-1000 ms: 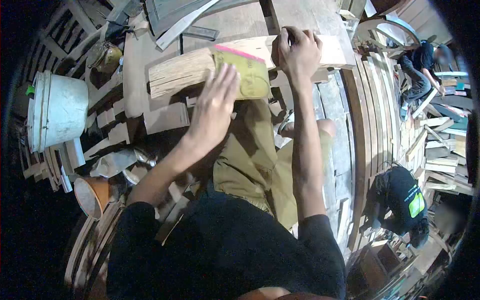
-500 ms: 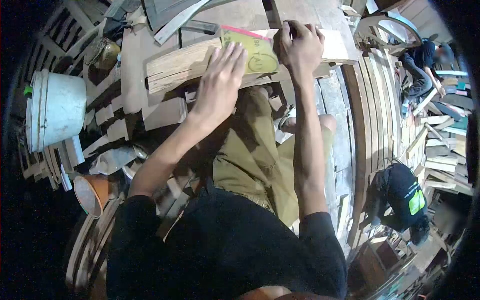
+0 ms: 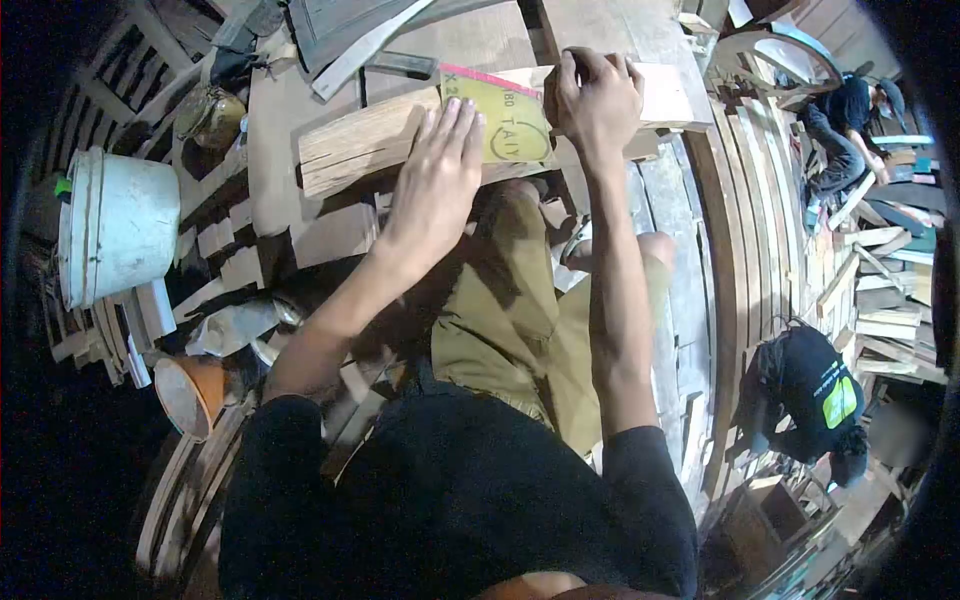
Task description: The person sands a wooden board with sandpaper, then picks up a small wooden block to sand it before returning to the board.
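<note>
A yellow sheet of sandpaper (image 3: 505,115) with dark print and a pink edge strip lies across a pale wooden board (image 3: 365,145). My left hand (image 3: 443,150) rests on the sheet's left edge and the board, its fingers stretched out flat. At the right edge of the sheet, my right hand (image 3: 598,100) is closed, with its fingers curled down against sheet and board. How far the sheet runs under this hand is hidden. The board lies crosswise in front of my knees, over other planks.
Behind the board lie a narrow wooden strip (image 3: 370,45) and a dark flat bar (image 3: 402,64). A white bucket (image 3: 125,225) and an orange container (image 3: 205,390) stand left. Two people, one in a dark jacket (image 3: 805,390), are among stacked planks (image 3: 750,200) on the right.
Both hands and the sandpaper have shifted very slightly left along the board. The whole view has tilted a little. Both hands keep their hold.
</note>
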Demonstrator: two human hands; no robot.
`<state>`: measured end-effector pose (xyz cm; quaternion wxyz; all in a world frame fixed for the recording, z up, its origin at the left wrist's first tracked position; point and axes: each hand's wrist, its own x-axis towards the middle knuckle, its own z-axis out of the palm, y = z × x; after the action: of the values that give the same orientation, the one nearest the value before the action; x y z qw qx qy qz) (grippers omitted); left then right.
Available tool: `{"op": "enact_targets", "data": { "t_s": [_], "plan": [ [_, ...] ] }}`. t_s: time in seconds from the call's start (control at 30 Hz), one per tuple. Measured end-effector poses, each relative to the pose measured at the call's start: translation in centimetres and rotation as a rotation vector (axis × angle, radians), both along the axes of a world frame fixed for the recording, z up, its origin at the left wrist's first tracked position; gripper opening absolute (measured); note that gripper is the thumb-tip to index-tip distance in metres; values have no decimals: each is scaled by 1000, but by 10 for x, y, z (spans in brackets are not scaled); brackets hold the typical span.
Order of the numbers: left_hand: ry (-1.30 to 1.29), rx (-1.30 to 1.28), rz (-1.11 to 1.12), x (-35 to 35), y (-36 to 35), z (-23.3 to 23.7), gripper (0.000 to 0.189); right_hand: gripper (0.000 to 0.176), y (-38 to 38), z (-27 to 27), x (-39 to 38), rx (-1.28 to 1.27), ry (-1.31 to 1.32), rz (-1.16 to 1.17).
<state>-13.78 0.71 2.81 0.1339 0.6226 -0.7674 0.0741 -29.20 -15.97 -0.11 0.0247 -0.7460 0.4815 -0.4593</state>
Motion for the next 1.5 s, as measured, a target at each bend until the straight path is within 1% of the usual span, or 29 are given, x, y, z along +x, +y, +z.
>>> {"op": "enact_targets", "data": {
  "t_s": [0.07, 0.1, 0.13, 0.17, 0.23, 0.27, 0.3, 0.37, 0.43, 0.47, 0.5, 0.57, 0.67, 0.77, 0.83, 0.87, 0.97, 1.0, 1.1, 1.13, 1.17, 1.2, 1.3, 1.37, 1.4, 1.5],
  "plan": [
    [-108, 44, -36, -1, 4, 4, 56, 23, -2, -6, 0, 22, 17, -2],
    [-63, 55, -46, 1, 13, 2, 56, 23, -1, -5, -1, 35, 26, -13],
    [-63, 82, -51, 6, 23, 5, 57, 21, 0, -2, -2, -18, -3, -2],
    [-64, 113, -55, 12, 34, 8, 58, 19, -3, -8, -3, -20, -43, 35],
    [-115, 172, 21, 33, 48, 16, 63, 19, -2, -4, -2, 19, -7, 17],
    [-101, 195, 108, 45, 54, 20, 66, 19, -1, -3, -2, 12, -22, 16],
    [-120, 320, 227, 55, 58, 31, 66, 19, -1, -3, -3, 6, -37, 21],
    [-114, 337, 387, 73, 62, 32, 62, 19, 0, -5, -2, -11, -42, 17],
    [-319, 249, 392, 61, 67, 19, 58, 19, -1, -4, -1, -39, -20, -8],
    [-187, 204, 351, 47, 69, 11, 52, 19, 0, -3, -2, 16, -31, -4],
    [-205, 129, 267, 25, 73, 7, 51, 19, 2, -1, 0, -14, -39, -1],
    [28, 272, 47, -5, 79, 7, 51, 19, -2, -5, -1, -42, 17, -37],
    [198, 324, -10, 4, 83, -4, 53, 19, -3, -7, -4, -6, -7, 6],
    [311, 170, 37, 11, 90, -1, 59, 21, -3, -4, -4, 4, 7, -1],
    [378, 70, 103, 12, 91, 10, 62, 22, 1, 0, -3, 35, -17, 2],
    [410, 21, 138, 13, 93, 16, 63, 22, 1, -1, -2, 2, 19, -8],
    [412, -72, 155, 16, 88, 33, 66, 20, 0, -2, -3, 16, 11, 6],
    [443, -64, 181, 17, 88, 35, 64, 19, 0, -2, -3, 23, 32, -13],
    [650, 32, 229, 19, 90, 55, 56, 18, 0, -2, -4, 44, -8, 0],
    [653, 30, 309, 23, 95, 57, 48, 18, -1, -2, -2, 6, 8, -31],
    [657, 29, 388, 26, 99, 60, 41, 18, -2, -2, -3, 20, 9, -21],
    [672, -38, 422, 32, 102, 54, 38, 18, 0, 0, -4, 35, 9, -10],
    [206, -161, 305, 46, 84, 39, 31, 21, 0, -1, -4, 45, 40, -7],
    [45, -91, 177, 46, 65, 45, 32, 21, 0, -2, -5, 17, 23, -4],
    [46, 65, 168, 55, 66, 24, 42, 20, 1, 0, -5, 48, 39, 4],
    [189, 43, 111, 56, 62, 5, 54, 20, 5, 4, -3, 49, 21, 4]
  ]
}}
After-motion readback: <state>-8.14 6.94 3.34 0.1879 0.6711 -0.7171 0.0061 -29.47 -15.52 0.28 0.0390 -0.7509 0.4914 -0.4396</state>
